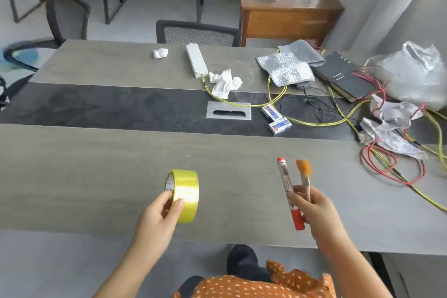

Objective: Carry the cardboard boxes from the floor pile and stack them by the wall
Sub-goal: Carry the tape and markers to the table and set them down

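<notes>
No cardboard boxes or floor pile show in the head view. My left hand (160,213) grips a yellow roll of tape (186,195) held on edge over the near part of the grey table (96,176). My right hand (312,208) holds two things upright together: a red marker (289,192) with a white label and a small brush (304,172) with orange bristles. Both hands hover above the table's near edge.
On the far right of the table lie yellow and red cables (391,172), crumpled plastic bags (411,72), a black notebook (343,75), foil pouches (285,68), two small boxes (275,117), tissues (225,82) and a white power unit (196,60). Chairs (197,32) and a wooden cabinet (287,12) stand behind.
</notes>
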Demonstrator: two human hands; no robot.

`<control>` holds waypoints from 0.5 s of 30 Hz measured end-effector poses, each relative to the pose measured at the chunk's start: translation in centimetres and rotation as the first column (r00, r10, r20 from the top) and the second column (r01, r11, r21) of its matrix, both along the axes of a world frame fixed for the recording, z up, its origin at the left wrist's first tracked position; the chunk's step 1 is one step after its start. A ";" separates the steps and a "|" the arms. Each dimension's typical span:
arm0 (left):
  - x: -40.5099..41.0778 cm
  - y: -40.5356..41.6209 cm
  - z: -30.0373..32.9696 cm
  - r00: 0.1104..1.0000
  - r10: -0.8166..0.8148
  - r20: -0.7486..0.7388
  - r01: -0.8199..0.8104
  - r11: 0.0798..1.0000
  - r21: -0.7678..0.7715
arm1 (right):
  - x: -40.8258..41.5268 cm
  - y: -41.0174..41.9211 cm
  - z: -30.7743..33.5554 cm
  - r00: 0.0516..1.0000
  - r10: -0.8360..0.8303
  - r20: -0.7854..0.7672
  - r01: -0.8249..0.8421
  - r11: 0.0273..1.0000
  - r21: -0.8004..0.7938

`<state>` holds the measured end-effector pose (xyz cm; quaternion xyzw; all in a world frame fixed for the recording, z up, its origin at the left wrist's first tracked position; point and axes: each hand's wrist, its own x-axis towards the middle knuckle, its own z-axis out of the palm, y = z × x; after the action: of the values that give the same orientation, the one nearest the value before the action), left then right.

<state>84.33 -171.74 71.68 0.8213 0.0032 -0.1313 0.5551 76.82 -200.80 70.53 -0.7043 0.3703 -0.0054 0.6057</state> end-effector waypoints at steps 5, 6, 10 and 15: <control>7.8 -5.4 -2.3 0.994 -0.106 0.014 0.101 0.975 0.196 | 9.3 -2.7 -2.5 0.979 0.138 -0.148 -0.136 0.990 0.025; 9.4 -6.3 -2.7 0.991 -0.130 0.028 0.120 0.964 0.239 | 11.2 -2.8 -3.0 0.972 0.158 -0.174 -0.159 0.987 0.013; 14.9 -8.9 -4.8 0.939 -0.342 0.027 0.294 0.843 0.451 | 17.2 -2.0 -4.9 0.945 0.201 -0.258 -0.223 0.973 -0.060; 18.1 -10.5 -6.6 0.808 -0.588 -0.037 0.417 0.527 0.740 | 19.9 0.2 -7.0 0.893 0.222 -0.391 -0.330 0.914 -0.236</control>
<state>102.42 -182.21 65.09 0.9440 -0.2448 -0.1838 0.1228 96.72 -200.56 63.50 -0.8220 0.3635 0.1536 0.4106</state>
